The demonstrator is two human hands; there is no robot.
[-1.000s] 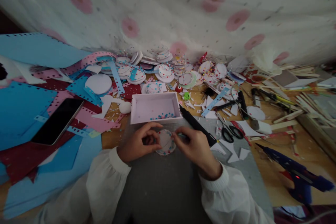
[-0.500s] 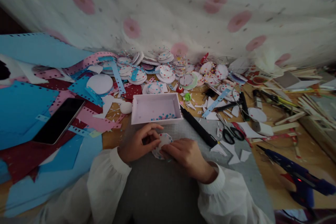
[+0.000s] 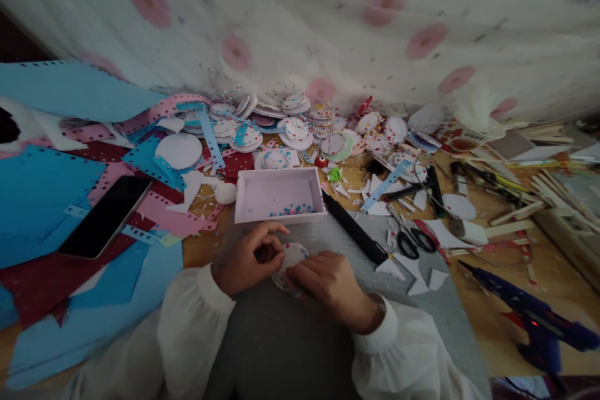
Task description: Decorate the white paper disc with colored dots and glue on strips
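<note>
Fingers nearly closed, the left hand [image 3: 248, 260] pinches the rim of a dotted white disc [image 3: 293, 254] over a grey mat [image 3: 332, 237], while the right hand [image 3: 328, 284] — fingers curled — grips its near right side. Too hard a squeeze could bend it or scuff its edge; a wide sweep of the right sleeve [image 3: 403, 344] might knock the glue gun [image 3: 529, 312] (red light on) across the worktop [image 3: 475, 325].

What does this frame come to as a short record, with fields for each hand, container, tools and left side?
Left hand: at the left edge of a white disc
Right hand: covering the disc's near right part
Container: pale tray, small coloured bits inside
Tools: scissors, blue glue gun
Left side: phone, blue sheets
</note>
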